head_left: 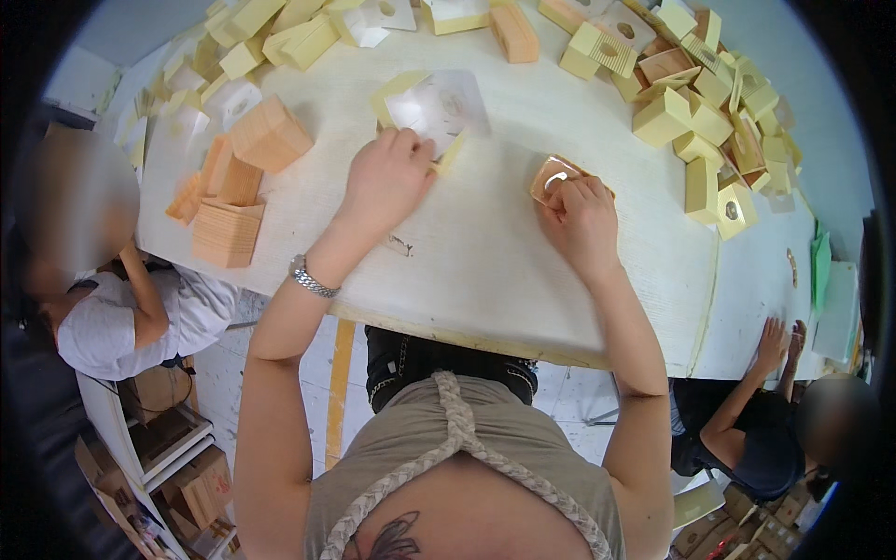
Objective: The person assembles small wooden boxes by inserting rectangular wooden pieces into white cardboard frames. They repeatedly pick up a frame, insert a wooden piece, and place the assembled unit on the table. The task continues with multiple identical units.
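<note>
On table: yellow box, left; brown tray, right.
Box: white inside faced up.
Tray: faced up, long axis ran left-right.
Left hand: held box's near flap.
Right hand: narrow at tray, hold unclear.

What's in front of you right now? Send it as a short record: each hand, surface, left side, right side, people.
Left hand: touching an open yellow-and-white carton; exact grip hidden
Right hand: fingers at a small brownish tray, shiny inside; exact grip hidden
Surface: white tabletop
Left side: wood-grain boxes
Right side: piled yellow cartons
People: one in a white top at left, one in a dark top at right
</note>
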Demonstrator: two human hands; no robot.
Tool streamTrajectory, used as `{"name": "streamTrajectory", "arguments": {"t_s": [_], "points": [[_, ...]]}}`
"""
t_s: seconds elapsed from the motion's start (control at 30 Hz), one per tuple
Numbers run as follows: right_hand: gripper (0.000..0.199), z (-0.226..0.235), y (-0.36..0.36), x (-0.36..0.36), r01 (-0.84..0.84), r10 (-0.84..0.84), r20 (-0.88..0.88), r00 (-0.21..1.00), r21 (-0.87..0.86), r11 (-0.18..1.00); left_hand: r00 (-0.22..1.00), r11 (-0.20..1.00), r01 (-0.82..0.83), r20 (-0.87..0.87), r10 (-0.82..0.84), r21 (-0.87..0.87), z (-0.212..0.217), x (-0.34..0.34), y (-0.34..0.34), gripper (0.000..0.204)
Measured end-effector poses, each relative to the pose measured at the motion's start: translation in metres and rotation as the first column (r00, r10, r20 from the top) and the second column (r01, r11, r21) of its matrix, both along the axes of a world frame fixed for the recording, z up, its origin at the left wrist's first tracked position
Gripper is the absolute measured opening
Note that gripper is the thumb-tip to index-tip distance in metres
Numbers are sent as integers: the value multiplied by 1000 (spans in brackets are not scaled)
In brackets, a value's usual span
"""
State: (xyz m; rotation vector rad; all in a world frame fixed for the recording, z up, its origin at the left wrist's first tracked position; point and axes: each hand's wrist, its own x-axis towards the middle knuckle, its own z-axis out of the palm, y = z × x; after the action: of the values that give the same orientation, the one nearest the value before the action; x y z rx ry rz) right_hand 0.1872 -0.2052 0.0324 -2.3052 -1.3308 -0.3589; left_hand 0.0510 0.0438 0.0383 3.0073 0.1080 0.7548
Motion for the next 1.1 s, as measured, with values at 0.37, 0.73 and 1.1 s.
{"name": "streamTrajectory", "arguments": {"t_s": [0.37,0.73,1.1], "points": [[15,-6,-4,-10,2,-1,82,997,-6,1000,933,890,-360,-77,353,-280,32,44,100,39],[30,28,2,36,75,-70,-823,564,-33,997,913,854,-404,-78,401,-327,29,15,142,43],[45,-7,-19,-42,-187,134,-645,753,-14,982,971,657,-233,-132,201,-717,-78,-45,-3,50]]}}
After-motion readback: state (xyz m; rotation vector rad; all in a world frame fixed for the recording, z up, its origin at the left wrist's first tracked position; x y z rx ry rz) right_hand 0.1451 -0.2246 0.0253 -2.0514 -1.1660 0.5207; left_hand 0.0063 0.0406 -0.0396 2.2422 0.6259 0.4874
